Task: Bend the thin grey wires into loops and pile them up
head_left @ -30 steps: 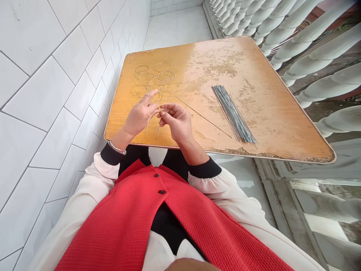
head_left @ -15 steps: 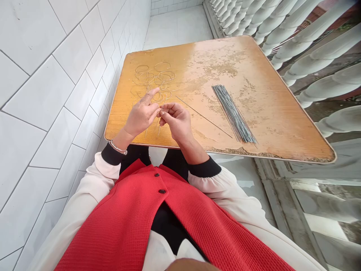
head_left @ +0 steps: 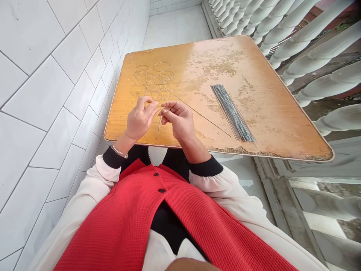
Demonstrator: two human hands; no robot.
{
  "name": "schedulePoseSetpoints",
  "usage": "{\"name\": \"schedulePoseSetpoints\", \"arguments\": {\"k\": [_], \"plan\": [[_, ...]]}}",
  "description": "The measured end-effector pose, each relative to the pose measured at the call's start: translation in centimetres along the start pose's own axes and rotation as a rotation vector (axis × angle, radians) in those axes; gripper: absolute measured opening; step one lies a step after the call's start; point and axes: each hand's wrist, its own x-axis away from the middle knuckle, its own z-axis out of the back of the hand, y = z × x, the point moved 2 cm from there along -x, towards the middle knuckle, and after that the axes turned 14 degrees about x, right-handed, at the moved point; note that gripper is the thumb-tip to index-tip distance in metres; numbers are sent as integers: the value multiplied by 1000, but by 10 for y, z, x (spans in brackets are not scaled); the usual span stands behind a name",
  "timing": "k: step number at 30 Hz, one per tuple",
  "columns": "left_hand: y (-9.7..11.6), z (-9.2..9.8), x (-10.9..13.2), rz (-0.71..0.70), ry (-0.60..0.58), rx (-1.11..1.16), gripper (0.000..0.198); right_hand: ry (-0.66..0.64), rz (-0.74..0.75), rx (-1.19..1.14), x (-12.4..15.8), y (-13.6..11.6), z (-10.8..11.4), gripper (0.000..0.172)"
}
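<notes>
A thin metal wire (head_left: 159,127) runs down from the fingertips of my right hand (head_left: 180,119), which is closed in a pinch on it. My left hand (head_left: 139,118) is just to the left, its thumb and fingers pinched together at the same wire, fingertips a small gap from the right ones. Much of the wire is hidden by the fingers. Just beyond the hands lie several wire rings (head_left: 163,77), overlapping in a loose group. One straight wire (head_left: 204,116) rests on the table to the right of my right hand.
A bundle of straight grey wires (head_left: 233,113) lies on the right part of the worn wooden table (head_left: 270,98). White wall tiles (head_left: 64,113) rise on the left. A white balustrade (head_left: 307,64) runs along the right.
My left index finger, stretched forward before, has curled back in. The left fingertips have drawn slightly away from the right ones. My right hand keeps its pinch almost in place.
</notes>
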Motion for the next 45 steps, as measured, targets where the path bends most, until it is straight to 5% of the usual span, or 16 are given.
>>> {"name": "schedulePoseSetpoints", "arguments": {"k": [9,31,36,40,45], "plan": [[11,0,-2,-100,-68,-156,50,-9,22,-34,2,-7,-2,21],[9,-11,-3,-82,-6,-102,46,125,38,61,4,5,-9,16],[9,-12,-3,31,-51,10,40,131,25,77,4,9,-8,15],[9,-12,3,229,-23,244,15,112,32,86,3,10,-4,21],[6,1,7,494,83,485,22,79,7,64,2,7,6,18]]}}
